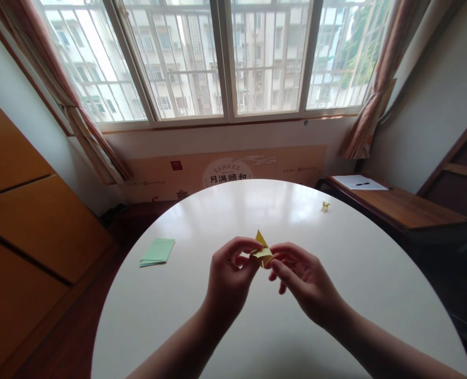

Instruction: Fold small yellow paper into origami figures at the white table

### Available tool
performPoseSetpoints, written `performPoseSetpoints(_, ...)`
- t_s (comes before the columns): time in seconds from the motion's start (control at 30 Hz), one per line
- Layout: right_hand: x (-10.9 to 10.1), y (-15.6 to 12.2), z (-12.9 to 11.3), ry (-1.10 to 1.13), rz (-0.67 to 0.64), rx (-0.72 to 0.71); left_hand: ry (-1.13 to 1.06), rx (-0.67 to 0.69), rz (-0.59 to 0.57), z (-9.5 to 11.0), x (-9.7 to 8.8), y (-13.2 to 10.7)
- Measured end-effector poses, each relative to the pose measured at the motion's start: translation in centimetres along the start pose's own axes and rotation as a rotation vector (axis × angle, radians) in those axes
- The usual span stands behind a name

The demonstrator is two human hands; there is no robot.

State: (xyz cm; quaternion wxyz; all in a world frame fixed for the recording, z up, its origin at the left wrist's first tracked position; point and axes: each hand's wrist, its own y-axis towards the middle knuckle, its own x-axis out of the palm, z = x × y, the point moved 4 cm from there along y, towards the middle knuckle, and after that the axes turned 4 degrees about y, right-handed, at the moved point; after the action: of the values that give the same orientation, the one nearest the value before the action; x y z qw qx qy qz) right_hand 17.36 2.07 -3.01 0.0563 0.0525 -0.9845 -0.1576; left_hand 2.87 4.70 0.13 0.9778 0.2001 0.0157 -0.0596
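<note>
Between my two hands, above the middle of the round white table (170, 326), is a small yellow folded paper (262, 252) with a pointed flap sticking up. My left hand (233, 268) pinches its left side between thumb and fingers. On the other side, the thumb and index finger of my right hand (302, 276) close on the paper's lower right edge, while the lower fingers curl loosely beneath. Parts of the paper are hidden behind my fingertips.
A stack of green paper (158, 250) lies at the table's left. Near the far right edge stands a tiny yellow folded paper figure (325, 206). Beyond it, a wooden side table (423, 205) carries a white sheet (351, 182) with a black pen (362, 184). A barred window is behind.
</note>
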Motion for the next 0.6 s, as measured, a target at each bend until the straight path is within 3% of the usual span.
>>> performPoseSetpoints(0.1, -1.0, 0.4, -0.2, 0.092, 0.059, -0.051, -0.060, -0.047, -0.012, 0.0, 0.0, 0.2)
performPoseSetpoints(0.23, -1.3, 0.7, -0.3, 0.110, 0.041, -0.032, -0.073, -0.093, -0.045, -0.1, 0.2, 0.1)
performPoseSetpoints(0.6, -1.4, 0.9, 0.5, 0.213, -0.004, 0.091, 0.075, -0.004, -0.105, 0.6, 0.1, 0.0)
